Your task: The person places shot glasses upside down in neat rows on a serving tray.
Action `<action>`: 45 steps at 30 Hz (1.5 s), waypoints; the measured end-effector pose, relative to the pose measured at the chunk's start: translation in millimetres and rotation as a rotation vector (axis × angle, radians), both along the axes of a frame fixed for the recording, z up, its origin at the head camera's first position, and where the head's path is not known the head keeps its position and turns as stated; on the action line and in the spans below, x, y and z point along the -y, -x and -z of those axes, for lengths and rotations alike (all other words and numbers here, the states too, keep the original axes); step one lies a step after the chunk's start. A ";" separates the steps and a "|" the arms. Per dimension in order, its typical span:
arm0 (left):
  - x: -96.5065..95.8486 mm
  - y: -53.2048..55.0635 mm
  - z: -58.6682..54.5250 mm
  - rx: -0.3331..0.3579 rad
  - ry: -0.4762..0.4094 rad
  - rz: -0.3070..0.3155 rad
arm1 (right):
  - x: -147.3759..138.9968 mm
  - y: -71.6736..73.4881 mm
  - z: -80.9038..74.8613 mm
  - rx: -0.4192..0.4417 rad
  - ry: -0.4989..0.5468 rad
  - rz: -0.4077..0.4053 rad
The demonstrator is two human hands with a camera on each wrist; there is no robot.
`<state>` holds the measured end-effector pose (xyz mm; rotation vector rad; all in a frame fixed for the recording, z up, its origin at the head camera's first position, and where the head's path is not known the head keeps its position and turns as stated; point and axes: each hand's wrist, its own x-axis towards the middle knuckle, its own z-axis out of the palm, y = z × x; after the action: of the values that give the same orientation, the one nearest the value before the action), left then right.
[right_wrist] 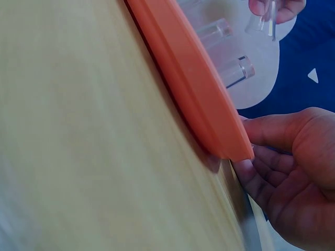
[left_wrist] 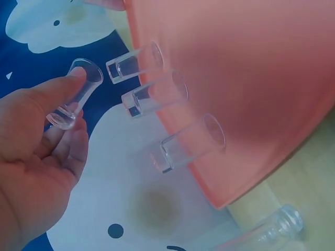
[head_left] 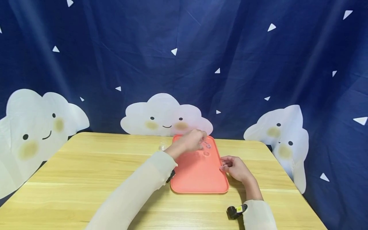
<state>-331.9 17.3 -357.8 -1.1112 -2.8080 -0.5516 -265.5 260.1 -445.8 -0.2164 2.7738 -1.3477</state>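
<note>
My left hand (head_left: 190, 141) reaches over the far part of the coral tray (head_left: 198, 175). Between its thumb and fingers it grips a small clear shot glass (left_wrist: 88, 90) with a flared rim, held tilted. Three clear glasses, a near one (left_wrist: 191, 144), a middle one (left_wrist: 157, 94) and a far one (left_wrist: 135, 64), stand on the tray in a row, their thick bases upward. Around the tray's right edge, my right hand (head_left: 236, 168) holds the rim, with its thumb (right_wrist: 272, 129) on the upper side and its fingers lower down.
A clear glass bottle or carafe (left_wrist: 275, 226) stands on the wooden table (head_left: 95, 179) left of the tray's far end. A dark blue curtain (head_left: 149, 38) with cloud faces hangs behind the table. A black wrist camera (head_left: 233, 211) sits at the right cuff.
</note>
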 end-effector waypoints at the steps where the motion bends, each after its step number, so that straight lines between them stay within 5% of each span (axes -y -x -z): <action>1: -0.5 0.6 0.4 0.004 -0.014 0.005 | -0.1 0.0 -0.1 -0.001 0.002 -0.004; 12: -10.9 -1.5 7.6 0.079 -0.103 0.034 | 0.7 -0.3 -1.0 -0.004 -0.001 -0.004; 18: -19.0 -2.8 13.9 0.061 -0.085 0.061 | -0.3 0.4 1.0 -0.013 0.006 -0.008; 32: -32.4 -13.7 32.9 0.163 -0.099 -0.078 | 0.1 0.5 3.0 -0.010 0.016 -0.002; 45: -34.1 -17.2 44.1 0.147 -0.078 -0.103 | -0.3 0.9 2.4 -0.008 0.013 -0.008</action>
<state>-314.6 51.4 -401.9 -0.9421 -2.9179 -0.7545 -266.4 260.4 -448.2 -0.2344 2.7683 -1.3668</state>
